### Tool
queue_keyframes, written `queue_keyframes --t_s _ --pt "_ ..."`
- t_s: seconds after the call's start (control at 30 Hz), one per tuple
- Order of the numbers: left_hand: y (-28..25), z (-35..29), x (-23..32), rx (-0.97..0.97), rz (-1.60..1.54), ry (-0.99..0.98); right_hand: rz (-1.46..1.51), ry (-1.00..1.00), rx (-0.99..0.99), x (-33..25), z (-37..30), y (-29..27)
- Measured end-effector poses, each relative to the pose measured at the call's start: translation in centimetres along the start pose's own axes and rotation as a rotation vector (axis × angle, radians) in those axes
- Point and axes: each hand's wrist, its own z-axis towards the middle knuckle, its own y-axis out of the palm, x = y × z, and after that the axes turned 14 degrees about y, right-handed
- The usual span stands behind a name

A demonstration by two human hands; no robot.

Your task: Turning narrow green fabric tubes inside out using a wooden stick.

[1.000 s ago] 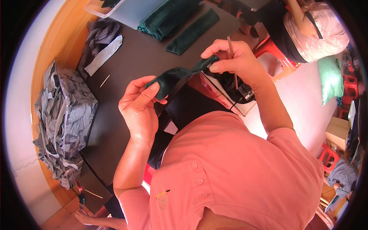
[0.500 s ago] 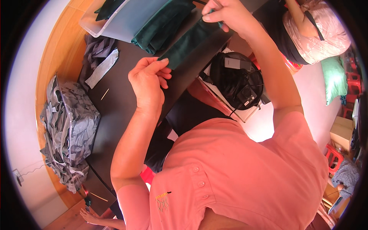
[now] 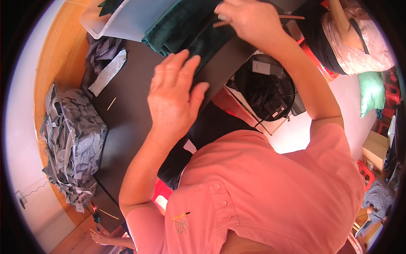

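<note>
My left hand point(image 3: 174, 93) has its fingers stretched out, palm down over the dark table, with the fingertips at the edge of dark green velvety cloth. Farther right, my right hand point(image 3: 253, 26) is closed around a thin wooden stick point(image 3: 292, 17), whose ends stick out on both sides of the hand. A strip of green velvety cloth point(image 3: 211, 44) lies on the table just below the right hand. Beside it is a folded pile of the same cloth point(image 3: 169, 29), against a clear plastic bin point(image 3: 98, 30).
At left stands a clear container point(image 3: 69, 120) heaped with grey cloth pieces. Grey fabric point(image 3: 101, 55) and a small stick point(image 3: 111, 103) lie on the table point(image 3: 131, 84). A black bag with devices point(image 3: 270, 91) is at my right. Another person point(image 3: 357, 38) sits at far right.
The green strip was stretched between both hands; now it lies on the table. My left hand has let go and opened flat. My right hand has shifted slightly, and the stick shows.
</note>
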Motion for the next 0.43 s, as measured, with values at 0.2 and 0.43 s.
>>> queue_keyframes --t_s 0.2,0.43 --pt "-0.2 -2.3 0.7 -0.269 0.088 -0.026 -0.086 0.069 -0.027 0.6 -1.5 1.0" --pt "0.5 -3.8 0.9 -0.15 -0.047 -0.132 -0.196 0.14 -0.118 1.4 -0.1 3.6"
